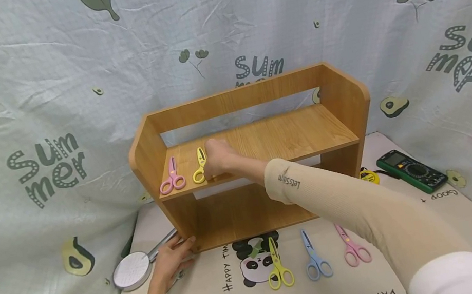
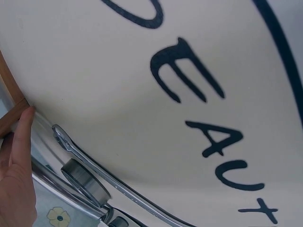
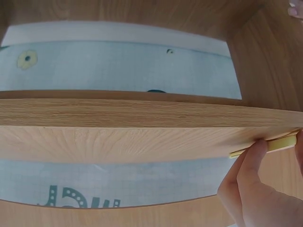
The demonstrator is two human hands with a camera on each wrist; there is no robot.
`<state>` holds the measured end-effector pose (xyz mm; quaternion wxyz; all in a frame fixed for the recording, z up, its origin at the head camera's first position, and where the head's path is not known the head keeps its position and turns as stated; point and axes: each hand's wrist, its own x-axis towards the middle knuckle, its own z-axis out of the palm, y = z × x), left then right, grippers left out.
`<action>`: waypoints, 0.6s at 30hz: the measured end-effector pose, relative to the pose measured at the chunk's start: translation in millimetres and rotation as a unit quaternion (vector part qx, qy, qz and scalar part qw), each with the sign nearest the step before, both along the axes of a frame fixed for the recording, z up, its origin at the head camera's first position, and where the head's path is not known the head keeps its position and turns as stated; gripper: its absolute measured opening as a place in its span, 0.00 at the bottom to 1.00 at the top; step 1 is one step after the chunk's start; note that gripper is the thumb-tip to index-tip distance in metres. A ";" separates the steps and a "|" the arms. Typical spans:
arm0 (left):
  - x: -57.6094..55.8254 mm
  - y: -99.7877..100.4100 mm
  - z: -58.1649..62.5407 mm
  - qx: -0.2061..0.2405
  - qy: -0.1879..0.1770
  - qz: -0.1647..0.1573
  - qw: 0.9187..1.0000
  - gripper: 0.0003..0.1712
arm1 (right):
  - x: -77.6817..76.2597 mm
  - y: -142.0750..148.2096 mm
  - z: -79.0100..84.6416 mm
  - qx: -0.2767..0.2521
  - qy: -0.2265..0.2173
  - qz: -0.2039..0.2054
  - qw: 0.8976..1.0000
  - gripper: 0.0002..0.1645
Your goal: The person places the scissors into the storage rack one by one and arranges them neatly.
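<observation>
My right hand (image 1: 220,157) is on the upper board of a wooden shelf (image 1: 298,128), pinching the handle of yellow scissors (image 1: 199,163) and hiding part of it. In the right wrist view, the yellow handle (image 3: 281,143) shows between thumb and fingers. Pink scissors (image 1: 172,178) lie to the left on that board. At the shelf's lower left corner, my left hand (image 1: 172,260) rests its outstretched fingers against the wood. On the table in front lie yellow scissors (image 1: 277,267), blue scissors (image 1: 312,256) and pink scissors (image 1: 350,248).
Beside the left hand lies a round magnifying glass (image 1: 132,271) with a metal handle. A wrench (image 2: 102,172) is close by. Right of the shelf are a green multimeter (image 1: 413,172) and a yellow tape measure (image 1: 368,177). A printed curtain (image 1: 187,25) hangs behind.
</observation>
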<state>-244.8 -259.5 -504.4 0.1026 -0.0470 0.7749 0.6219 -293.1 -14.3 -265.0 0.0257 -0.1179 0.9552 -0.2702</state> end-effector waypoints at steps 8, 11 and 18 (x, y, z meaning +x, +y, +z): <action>-0.2 0.8 2.5 -0.008 -0.004 0.001 1.000 0.42 | 2.8 3.4 0.6 -0.014 -0.003 0.000 1.000 0.20; 0.3 1.6 3.1 -0.010 -0.005 0.000 1.000 0.42 | 4.1 4.5 0.6 -0.017 -0.005 0.001 1.000 0.20; 2.3 2.5 3.4 -0.006 -0.008 0.006 1.000 0.42 | 5.5 4.5 0.6 -0.016 -0.007 0.012 1.000 0.22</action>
